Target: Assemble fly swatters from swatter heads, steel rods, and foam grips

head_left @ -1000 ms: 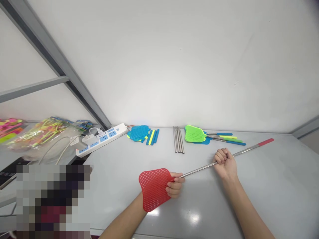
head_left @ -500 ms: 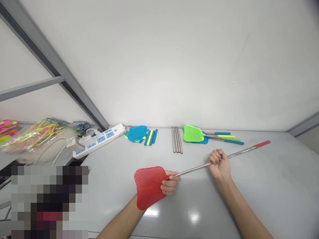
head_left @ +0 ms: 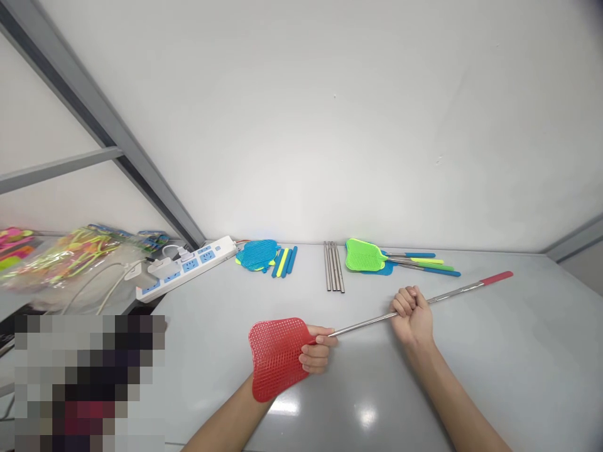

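Note:
Both my hands hold one red fly swatter (head_left: 279, 355) above the table, its metal rod drawn out long and slanting up to a red grip at the right. My left hand (head_left: 318, 351) is closed round the neck, where the perforated head meets the rod; part of the palm is behind the head. Around the middle of the rod my right hand (head_left: 411, 316) is wrapped in a fist. Beyond my hands lie several metal rods (head_left: 333, 267) side by side, and to their right a pile of swatters with a green head (head_left: 365, 256) on top.
Blue swatter heads (head_left: 258, 254) are stacked at the back left, beside several blue and yellow grips (head_left: 285, 262). A white power strip (head_left: 188, 267) with plugs and cables lies further left, near a clear plastic bag (head_left: 70, 260) of colourful items. A wall stands behind the table.
My hands and the red swatter have shifted slightly left in view. My right hand has moved a little toward my left along with the rod; both grips stay closed.

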`<state>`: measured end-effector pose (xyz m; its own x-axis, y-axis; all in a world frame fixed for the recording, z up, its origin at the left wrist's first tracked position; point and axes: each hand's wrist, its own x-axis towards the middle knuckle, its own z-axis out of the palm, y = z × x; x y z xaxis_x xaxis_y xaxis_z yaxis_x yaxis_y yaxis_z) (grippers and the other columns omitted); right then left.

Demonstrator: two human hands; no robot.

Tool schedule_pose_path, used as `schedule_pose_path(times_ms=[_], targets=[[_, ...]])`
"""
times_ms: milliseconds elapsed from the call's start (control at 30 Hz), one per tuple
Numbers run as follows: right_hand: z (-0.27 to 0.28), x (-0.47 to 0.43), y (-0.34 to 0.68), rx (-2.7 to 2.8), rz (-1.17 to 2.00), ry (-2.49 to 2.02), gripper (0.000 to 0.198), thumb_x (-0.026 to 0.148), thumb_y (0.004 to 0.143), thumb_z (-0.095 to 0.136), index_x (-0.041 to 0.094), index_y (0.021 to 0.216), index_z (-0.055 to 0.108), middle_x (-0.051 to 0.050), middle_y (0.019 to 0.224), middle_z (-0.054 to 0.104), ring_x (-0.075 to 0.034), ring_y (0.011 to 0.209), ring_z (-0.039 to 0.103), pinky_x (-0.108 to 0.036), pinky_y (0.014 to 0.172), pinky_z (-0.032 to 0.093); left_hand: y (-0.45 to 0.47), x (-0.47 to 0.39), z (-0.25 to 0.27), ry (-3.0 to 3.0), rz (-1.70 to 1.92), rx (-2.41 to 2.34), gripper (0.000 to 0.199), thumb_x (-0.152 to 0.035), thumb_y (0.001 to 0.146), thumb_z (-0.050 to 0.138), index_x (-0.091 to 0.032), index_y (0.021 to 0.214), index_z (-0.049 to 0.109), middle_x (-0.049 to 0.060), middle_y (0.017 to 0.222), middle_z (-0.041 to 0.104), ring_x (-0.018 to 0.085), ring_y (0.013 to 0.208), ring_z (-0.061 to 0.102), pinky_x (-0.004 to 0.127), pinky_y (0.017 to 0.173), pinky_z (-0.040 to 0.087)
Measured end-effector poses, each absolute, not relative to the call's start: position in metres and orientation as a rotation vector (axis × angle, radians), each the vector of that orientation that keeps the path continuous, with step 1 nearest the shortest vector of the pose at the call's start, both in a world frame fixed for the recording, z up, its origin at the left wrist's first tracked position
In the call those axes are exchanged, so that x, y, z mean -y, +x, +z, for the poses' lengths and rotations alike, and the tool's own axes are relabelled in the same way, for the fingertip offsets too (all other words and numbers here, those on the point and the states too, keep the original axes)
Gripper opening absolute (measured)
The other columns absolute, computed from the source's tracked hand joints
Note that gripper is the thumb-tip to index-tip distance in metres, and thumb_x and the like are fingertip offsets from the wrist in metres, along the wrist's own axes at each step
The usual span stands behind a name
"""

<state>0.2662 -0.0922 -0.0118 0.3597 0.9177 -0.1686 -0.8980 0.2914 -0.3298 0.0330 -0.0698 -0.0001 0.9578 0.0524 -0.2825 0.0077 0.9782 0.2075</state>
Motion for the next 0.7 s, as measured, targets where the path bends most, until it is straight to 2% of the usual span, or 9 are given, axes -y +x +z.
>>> schedule_pose_path(times_ms=[333, 567, 700], targets=[[-0.012, 0.0938, 0.2586, 0.071, 1.22, -0.416, 0.021, 0.02, 0.079, 0.046, 0.017, 0.061, 0.036, 0.01, 0.045, 0.024, -0.002, 0.032, 0.023, -0.014, 0.029, 0.022, 0.031, 0.0695, -0.0082, 0.185, 0.013, -0.29, 0.031, -0.026, 0.084, 0.034, -0.016, 0.056, 0.037, -0.007, 0.032, 0.02, 0.005, 0.028, 0.014, 0.017, 0.032, 0.014], [-0.0117, 0.0941, 0.2571, 0.109, 1.203, -0.453, 0.021, 0.019, 0.077, 0.048, 0.017, 0.061, 0.036, 0.011, 0.044, 0.024, -0.002, 0.031, 0.024, -0.014, 0.029, 0.022, 0.0314, 0.0696, -0.0085, 0.16, 0.015, -0.295, 0.032, -0.025, 0.085, 0.032, -0.015, 0.056, 0.04, -0.008, 0.031, 0.02, 0.005, 0.027, 0.013, 0.018, 0.031, 0.012], [-0.0118, 0.0945, 0.2562, 0.104, 1.226, -0.466, 0.021, 0.019, 0.077, 0.049, 0.017, 0.061, 0.036, 0.011, 0.044, 0.024, -0.002, 0.031, 0.025, -0.014, 0.029, 0.022, 0.0325, 0.0737, -0.0049, 0.224, 0.026, -0.325, 0.031, -0.028, 0.088, 0.028, -0.013, 0.069, 0.049, -0.008, 0.031, 0.023, 0.005, 0.027, 0.012, 0.02, 0.032, 0.011]])
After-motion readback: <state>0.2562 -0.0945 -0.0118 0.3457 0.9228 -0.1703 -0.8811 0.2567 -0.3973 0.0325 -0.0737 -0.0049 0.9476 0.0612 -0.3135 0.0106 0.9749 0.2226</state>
